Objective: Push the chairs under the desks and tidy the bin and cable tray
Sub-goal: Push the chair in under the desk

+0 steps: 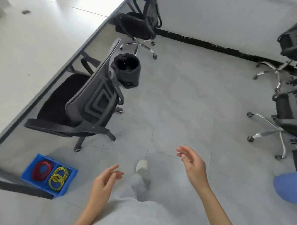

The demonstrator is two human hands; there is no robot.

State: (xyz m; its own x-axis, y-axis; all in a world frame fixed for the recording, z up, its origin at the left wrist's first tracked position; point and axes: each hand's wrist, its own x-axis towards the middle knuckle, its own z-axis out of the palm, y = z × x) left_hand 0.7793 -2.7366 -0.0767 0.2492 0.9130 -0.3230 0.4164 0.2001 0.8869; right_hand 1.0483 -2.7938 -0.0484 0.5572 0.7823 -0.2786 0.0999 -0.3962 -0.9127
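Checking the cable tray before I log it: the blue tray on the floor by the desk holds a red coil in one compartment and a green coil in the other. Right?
Not quite. In the head view the blue tray sits on the floor by the desk, with the red coil in one compartment, but the other coil is yellow, not green.

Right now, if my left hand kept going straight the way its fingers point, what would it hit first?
Probably nothing: the left hand points up-right over bare floor, passing just above the shoe. Depth is unclear.

Bright, even light; glare whitens the desk (27, 40), edges bend, and everything looks perhaps slightly motion-blurred.
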